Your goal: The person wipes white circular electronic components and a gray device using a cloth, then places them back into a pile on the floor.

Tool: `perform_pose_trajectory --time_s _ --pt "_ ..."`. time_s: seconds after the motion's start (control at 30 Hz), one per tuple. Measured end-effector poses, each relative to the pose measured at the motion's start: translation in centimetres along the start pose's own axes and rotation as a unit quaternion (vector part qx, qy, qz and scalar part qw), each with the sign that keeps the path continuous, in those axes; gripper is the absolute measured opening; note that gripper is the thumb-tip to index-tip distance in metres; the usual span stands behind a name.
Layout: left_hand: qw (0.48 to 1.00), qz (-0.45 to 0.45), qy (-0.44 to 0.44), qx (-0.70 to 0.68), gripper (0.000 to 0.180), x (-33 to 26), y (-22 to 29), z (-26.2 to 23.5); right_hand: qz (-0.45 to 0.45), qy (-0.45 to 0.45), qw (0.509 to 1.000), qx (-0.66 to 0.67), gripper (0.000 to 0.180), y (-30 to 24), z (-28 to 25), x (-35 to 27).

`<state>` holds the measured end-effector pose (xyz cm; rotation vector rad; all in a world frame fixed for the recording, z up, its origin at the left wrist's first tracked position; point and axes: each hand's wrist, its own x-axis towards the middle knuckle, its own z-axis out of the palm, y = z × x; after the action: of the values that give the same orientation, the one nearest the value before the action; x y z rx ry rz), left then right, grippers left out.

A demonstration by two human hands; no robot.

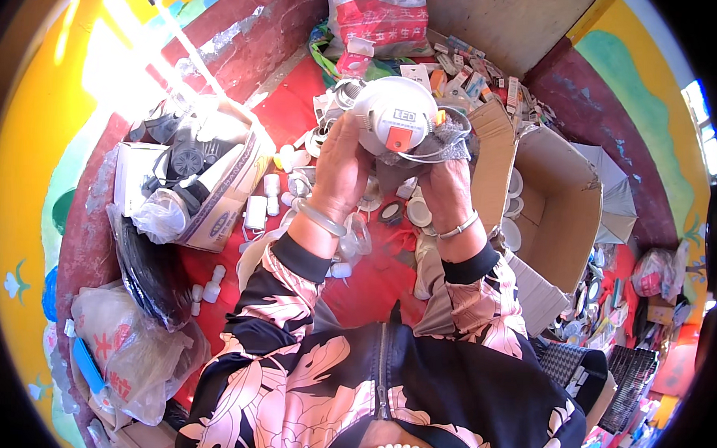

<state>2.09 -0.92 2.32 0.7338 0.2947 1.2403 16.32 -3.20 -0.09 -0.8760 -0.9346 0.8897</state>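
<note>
A white round lamp [396, 119] with an orange-red label is held up in front of me. My left hand [340, 172] is closed round its left side, thumb along the edge. My right hand [448, 188] is at its right, closed on clear bubble wrap [448, 136] with a pale cord looped over it; its fingertips are mostly hidden. Below and behind the hands, small white lamp parts [255, 212] and a dark-centred ring [391, 212] lie on a red cloth [364, 291].
At left stands a carton [233, 184] of black and white fittings, near a black plastic bag [148, 268] and a translucent bag [133, 350]. At right, an open cardboard box [568, 200] holds white discs. Small boxes [470, 82] and a red-white sack [381, 19] lie at the back.
</note>
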Motion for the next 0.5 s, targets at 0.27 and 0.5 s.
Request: perform_pose_trajectory --time_s 0.27,0.5 --pt "0.994 0.003 0.084 -0.074 0.055 0.4 1.3 -1.1 0.169 -0.04 0.973 0.154 0.023 -2.1 0.0 -0.7" --pt "0.985 -0.006 0.155 -0.08 0.073 0.6 2.6 -3.3 0.122 0.028 0.952 0.278 0.029 -1.9 -2.0 1.5"
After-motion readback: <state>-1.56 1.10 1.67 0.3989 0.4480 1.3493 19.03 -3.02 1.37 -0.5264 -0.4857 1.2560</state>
